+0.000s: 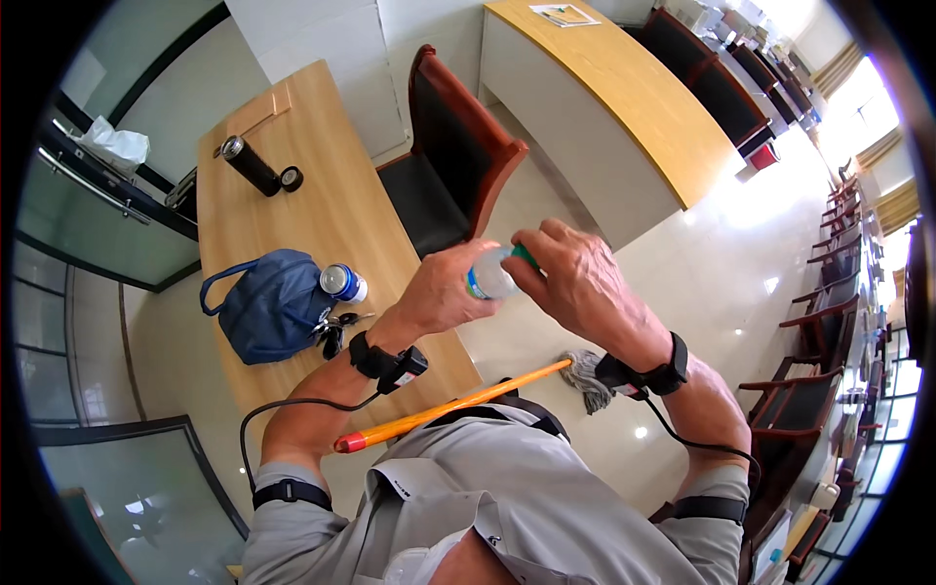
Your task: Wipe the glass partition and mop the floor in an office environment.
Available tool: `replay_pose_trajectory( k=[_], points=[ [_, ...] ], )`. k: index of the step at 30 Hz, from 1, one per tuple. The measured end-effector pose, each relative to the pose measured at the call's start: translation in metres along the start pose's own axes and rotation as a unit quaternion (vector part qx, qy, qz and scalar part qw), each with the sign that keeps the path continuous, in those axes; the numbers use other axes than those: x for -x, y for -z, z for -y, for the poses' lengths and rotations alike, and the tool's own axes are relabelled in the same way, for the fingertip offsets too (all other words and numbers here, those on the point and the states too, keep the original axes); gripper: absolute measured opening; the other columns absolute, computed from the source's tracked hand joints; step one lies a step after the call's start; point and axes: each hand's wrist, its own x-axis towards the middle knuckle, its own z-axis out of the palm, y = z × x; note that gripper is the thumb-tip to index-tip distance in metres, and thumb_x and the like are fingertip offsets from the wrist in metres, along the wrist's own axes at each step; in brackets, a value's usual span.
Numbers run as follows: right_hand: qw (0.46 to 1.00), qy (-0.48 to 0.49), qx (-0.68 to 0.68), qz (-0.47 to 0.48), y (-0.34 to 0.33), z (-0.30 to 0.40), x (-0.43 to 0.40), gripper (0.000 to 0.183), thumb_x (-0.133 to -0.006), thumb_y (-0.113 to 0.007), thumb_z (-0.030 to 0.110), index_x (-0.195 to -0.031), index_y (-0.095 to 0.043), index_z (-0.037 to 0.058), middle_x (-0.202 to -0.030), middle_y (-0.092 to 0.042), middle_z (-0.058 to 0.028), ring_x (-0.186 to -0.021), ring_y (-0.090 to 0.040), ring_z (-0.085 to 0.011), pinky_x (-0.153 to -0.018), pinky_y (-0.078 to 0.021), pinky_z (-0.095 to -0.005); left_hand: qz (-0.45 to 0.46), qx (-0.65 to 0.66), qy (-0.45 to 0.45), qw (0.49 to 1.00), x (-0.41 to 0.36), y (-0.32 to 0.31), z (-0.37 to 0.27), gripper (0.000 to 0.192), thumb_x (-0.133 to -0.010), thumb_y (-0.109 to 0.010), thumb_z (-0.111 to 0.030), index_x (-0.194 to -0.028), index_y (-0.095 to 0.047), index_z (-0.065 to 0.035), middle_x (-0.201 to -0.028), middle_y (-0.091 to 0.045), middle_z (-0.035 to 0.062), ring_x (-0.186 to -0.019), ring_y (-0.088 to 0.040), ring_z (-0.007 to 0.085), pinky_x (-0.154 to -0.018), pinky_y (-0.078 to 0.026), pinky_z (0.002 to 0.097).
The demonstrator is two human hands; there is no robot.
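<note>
My left hand (pixel 451 289) is wrapped round a clear plastic bottle (pixel 493 275) held in front of my body. The fingers of my right hand (pixel 567 274) are on its green cap (pixel 524 257); whether the cap is still on the neck cannot be told. To the left, on the wooden table (pixel 329 183), a blue fabric bag (pixel 270 311) lies beside a blue and white can (pixel 344 284) and a bunch of keys (pixel 334 329). Farther back, a black vacuum flask (pixel 251 167) lies on its side, touching or close to its round lid (pixel 291 179).
A mop with an orange handle (pixel 468 401) leans across near my waist. A red-framed black chair (pixel 457 153) stands between the table and a curved counter (pixel 599 80). Glass doors (pixel 102 197) are at left, a row of chairs (pixel 812 322) at right.
</note>
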Motion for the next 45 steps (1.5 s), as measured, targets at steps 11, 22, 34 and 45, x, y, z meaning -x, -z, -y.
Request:
replay_pose_trajectory(
  k=[11, 22, 34, 45],
  points=[
    [0.985, -0.091, -0.034, 0.140, 0.038, 0.009, 0.020, 0.023, -0.090, -0.067, 0.016, -0.107, -0.062, 0.0018, -0.089, -0.063, -0.0165, -0.078, -0.062, -0.0375, -0.071, -0.0480, -0.0468, 0.066, -0.005, -0.004, 0.998, 0.009, -0.003, -0.015, 0.058, -0.070, -0.082, -0.021, -0.120, -0.059, -0.0012, -0.103, -0.067, 0.0142, -0.093, -0.067, 0.0294, -0.083, -0.054, 0.0358],
    [0.974, -0.068, -0.211, -0.047, 0.044, -0.020, 0.054, 0.034, -0.086, -0.065, -0.001, -0.120, -0.061, 0.0004, -0.089, -0.058, -0.0104, -0.071, -0.059, -0.0173, -0.065, -0.0497, -0.0303, 0.060, -0.029, -0.074, 0.995, 0.016, 0.021, -0.033, 0.062, -0.066, -0.085, -0.019, -0.119, -0.059, -0.0010, -0.111, -0.067, 0.0171, -0.102, -0.066, 0.0349, -0.090, -0.053, 0.0393],
    [0.910, -0.309, -0.275, 0.035, -0.097, -0.092, 0.189, 0.037, -0.084, -0.072, 0.019, -0.115, -0.064, -0.0007, -0.068, -0.058, -0.0050, -0.063, -0.053, -0.0117, -0.060, -0.0467, -0.0287, -0.015, -0.126, -0.346, 0.929, -0.006, 0.127, -0.176, 0.049, -0.073, -0.081, -0.015, -0.115, -0.060, 0.0003, -0.112, -0.067, 0.0192, -0.103, -0.068, 0.0355, -0.087, -0.057, 0.0431],
    [0.883, -0.338, -0.325, -0.018, -0.120, -0.119, 0.213, 0.040, -0.084, -0.071, 0.023, -0.114, -0.065, -0.0023, -0.068, -0.059, -0.0045, -0.062, -0.054, -0.0101, -0.060, -0.0464, -0.0284, -0.033, -0.180, -0.424, 0.887, -0.008, 0.143, -0.221, 0.039, -0.080, -0.075, -0.010, -0.115, -0.061, 0.0003, -0.117, -0.065, 0.0215, -0.106, -0.066, 0.0376, -0.091, -0.056, 0.0456]
  ],
)
